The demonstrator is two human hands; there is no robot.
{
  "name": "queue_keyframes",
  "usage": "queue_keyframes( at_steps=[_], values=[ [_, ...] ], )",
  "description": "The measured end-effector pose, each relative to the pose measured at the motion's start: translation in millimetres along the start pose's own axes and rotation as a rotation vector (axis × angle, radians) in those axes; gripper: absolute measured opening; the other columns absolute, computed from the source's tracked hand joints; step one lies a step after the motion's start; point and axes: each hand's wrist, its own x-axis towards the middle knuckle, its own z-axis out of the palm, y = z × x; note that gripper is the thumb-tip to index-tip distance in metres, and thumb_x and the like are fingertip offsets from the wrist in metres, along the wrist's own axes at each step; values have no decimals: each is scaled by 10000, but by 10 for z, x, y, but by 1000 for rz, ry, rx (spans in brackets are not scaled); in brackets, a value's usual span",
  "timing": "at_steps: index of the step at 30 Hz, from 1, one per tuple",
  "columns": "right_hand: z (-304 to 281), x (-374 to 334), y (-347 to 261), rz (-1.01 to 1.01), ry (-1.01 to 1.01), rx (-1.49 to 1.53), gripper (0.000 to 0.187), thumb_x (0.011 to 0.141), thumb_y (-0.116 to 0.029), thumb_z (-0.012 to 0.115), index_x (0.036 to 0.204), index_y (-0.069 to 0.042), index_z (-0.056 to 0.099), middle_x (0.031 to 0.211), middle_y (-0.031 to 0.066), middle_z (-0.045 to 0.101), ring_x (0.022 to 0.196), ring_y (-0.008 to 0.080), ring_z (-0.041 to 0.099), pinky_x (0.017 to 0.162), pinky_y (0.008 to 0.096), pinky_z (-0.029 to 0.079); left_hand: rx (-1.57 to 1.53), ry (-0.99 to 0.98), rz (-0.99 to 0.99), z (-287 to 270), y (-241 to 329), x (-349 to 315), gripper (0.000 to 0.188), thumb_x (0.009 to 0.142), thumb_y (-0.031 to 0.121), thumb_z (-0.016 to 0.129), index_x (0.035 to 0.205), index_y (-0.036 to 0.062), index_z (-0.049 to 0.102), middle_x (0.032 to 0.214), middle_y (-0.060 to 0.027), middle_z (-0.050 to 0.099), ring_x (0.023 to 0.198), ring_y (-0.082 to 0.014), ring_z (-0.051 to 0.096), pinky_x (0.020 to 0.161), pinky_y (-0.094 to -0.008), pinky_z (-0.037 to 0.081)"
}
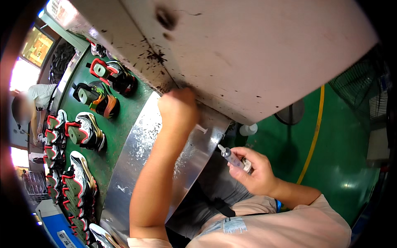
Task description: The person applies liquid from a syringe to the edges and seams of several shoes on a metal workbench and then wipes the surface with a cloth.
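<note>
My left hand (180, 108) is smeared by motion, its fingers curled at the lower edge of a large pale box-shaped housing (256, 53). What it grips is hidden. A thin white piece with a flat end (201, 129) shows just beside that hand, over the metal surface; I cannot tell whether the hand holds it. Off the metal's right edge, my right hand (255, 172) is closed round a clear syringe (232, 158), its nozzle tilted up and left. A small whitish piece (247, 166) also shows between the right fingers.
White residue covers part of the shiny metal worktop (136, 163). Left of it, sports shoes (89, 132) stand in rows on a green surface. A person (41, 97) is at the far left. A wire-caged fan (355, 78) stands right, beyond a yellow floor line (316, 132).
</note>
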Motion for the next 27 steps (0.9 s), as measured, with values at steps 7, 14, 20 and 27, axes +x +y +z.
queue_keyframes(
  at_steps=[7, 14, 20, 27],
  values=[
    [-1, 232, -136, -206, 39, -22, 244, 836, -120, 714, 1026, 11, 635, 875, 129, 657, 766, 229, 630, 676, 315, 493, -1054, 400, -293, -812, -197, -1064, 195, 905, 19, 577, 1029, -106, 661, 1015, -116, 646, 811, -107, 574, 695, -222, 437],
    [578, 149, -24, -247, -239, -58, 264, 853, -149, 675, 1044, 31, 645, 851, 172, 652, 758, 321, 628, 677, 382, 499, -1446, 488, -593, -617, 81, -1910, 254, 883, 43, 632, 1075, -123, 643, 1112, -220, 642, 1016, -225, 614, 930, -327, 457],
    [651, 144, -148, 97, -552, 271, 256, 914, -186, 608, 1064, 19, 640, 838, 161, 658, 749, 281, 645, 676, 356, 499, -1692, 309, -663, -713, -78, -2027, 293, 924, 87, 592, 1142, -109, 589, 1097, -211, 646, 1012, -252, 628, 913, -355, 488],
    [715, 142, -54, -88, -410, 56, 204, 846, -139, 693, 998, -11, 647, 799, 98, 626, 698, 193, 629, 605, 291, 500, -1588, 432, -454, -569, -135, -1914, 76, 893, 28, 579, 892, -44, 603, 912, -167, 657, 850, -205, 599, 848, -303, 458]
  ],
)
